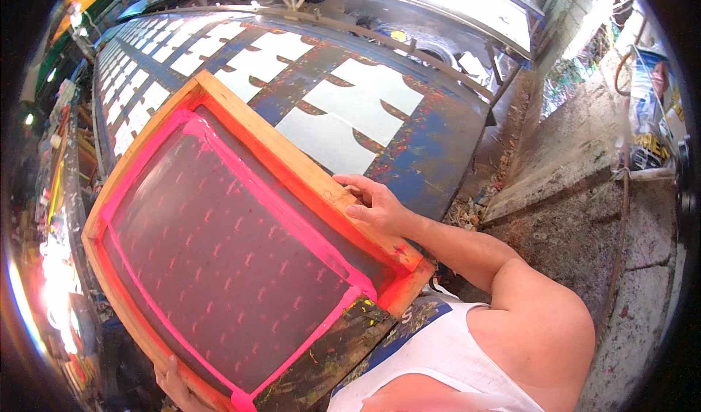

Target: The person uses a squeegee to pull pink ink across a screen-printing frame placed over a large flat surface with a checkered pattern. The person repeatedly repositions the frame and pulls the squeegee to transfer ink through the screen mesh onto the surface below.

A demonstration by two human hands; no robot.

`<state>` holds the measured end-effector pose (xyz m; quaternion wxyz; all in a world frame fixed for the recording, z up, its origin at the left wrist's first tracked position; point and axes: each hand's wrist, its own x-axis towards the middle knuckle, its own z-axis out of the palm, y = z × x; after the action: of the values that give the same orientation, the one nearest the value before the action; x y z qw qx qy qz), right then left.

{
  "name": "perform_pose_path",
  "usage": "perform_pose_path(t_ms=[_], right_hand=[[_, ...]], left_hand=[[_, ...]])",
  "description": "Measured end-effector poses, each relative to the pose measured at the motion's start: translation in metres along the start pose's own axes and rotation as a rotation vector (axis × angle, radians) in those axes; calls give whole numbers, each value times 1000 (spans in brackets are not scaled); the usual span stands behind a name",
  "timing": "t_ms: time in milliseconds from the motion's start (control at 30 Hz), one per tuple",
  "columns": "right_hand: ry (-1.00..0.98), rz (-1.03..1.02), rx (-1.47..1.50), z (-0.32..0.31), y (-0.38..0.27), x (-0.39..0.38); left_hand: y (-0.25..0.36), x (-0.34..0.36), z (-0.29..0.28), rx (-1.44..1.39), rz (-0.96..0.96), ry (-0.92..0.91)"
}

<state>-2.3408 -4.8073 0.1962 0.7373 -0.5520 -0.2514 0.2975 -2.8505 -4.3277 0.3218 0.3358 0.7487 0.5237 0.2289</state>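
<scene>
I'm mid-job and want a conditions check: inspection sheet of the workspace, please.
Surface: long blue printing table, ink-spattered, bearing rows of white cut panels
Job's things: wood-framed printing screen, pink ink bordering its mesh
Clutter: dry leaves beside the table; mixed items at left, blurred
Hands: right hand gripping the screen's right rail; left hand at its lower edge, partly hidden
Cables: cord or pipe at right, unclear which
Surroundings: concrete wall at right

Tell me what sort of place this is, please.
Probably a screen-printing workshop: a wood-framed screen edged with bright pink ink or paint is held up close, and beyond it a long, colour-spattered table carries rows of flat white cut pieces.
</scene>
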Motion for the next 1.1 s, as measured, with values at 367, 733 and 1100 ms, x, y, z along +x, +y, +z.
perform_pose_path(t_ms=[367, 733, 1100], right_hand=[[156, -92, -61, -129, -24, -42], [236, -102, -72, -391, -74, -86], [381, -105, 40, -487, -75, -102]], left_hand=[[116, 14, 108, 205, 34, -28], [335, -128, 347, 124, 77, -84], [461, -161, 462, 152, 232, -142]])
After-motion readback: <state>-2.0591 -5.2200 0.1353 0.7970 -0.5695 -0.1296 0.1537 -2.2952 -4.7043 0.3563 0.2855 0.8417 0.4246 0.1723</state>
